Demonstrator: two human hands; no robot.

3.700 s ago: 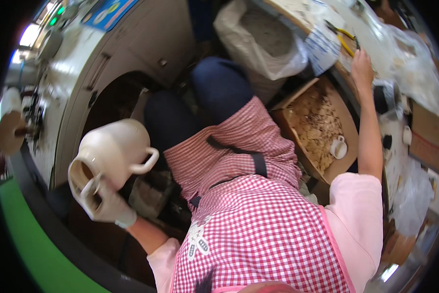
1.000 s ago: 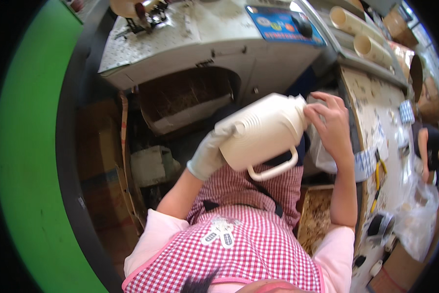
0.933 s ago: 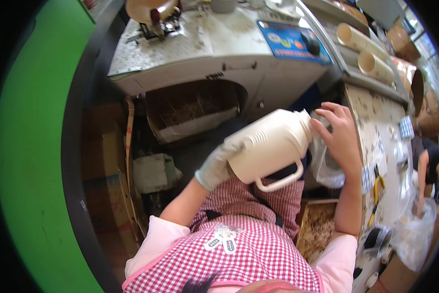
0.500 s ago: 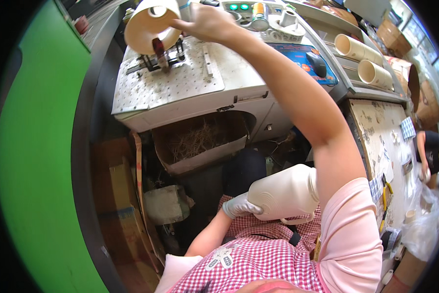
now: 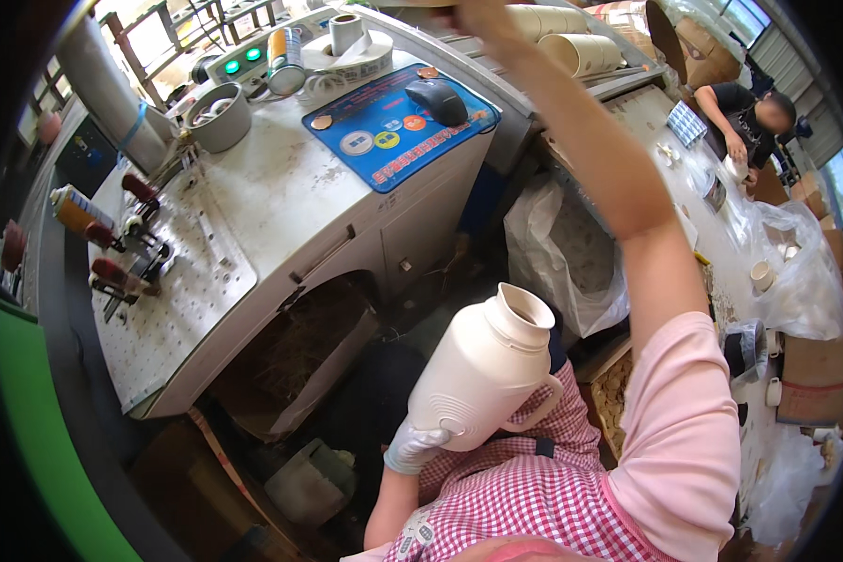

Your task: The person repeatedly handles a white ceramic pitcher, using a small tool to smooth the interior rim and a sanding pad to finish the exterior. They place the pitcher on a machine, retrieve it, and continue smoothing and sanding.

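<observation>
A cream plastic jug body (image 5: 477, 370) with a side handle, ringed grooves and an open neck leans tilted over my lap. My left hand (image 5: 416, 448), in a pale glove, is closed around its lower end. My bare right arm reaches up and away to the top edge, where my right hand (image 5: 485, 13) is partly cut off. A sliver of a cream plastic cylinder (image 5: 412, 3) shows at that hand, mostly out of view; the fingers seem closed on its rim. At the left, a clamp fixture with red-handled toggle clamps (image 5: 126, 253) stands on the perforated plate with no cylinder on it.
The white machine table (image 5: 281, 197) carries a grey bowl (image 5: 217, 117), a spray can (image 5: 285, 61), tape rolls (image 5: 348, 56) and a mouse (image 5: 437, 101) on a blue mat. Cream cylinders (image 5: 581, 54) lie behind. A plastic bag (image 5: 566, 253) hangs nearby. A co-worker (image 5: 749, 131) sits far right.
My right hand has taken the cylinder off the clamp fixture and carried it right, to the top edge. The view has turned right. The jug body now points more upright in my left hand.
</observation>
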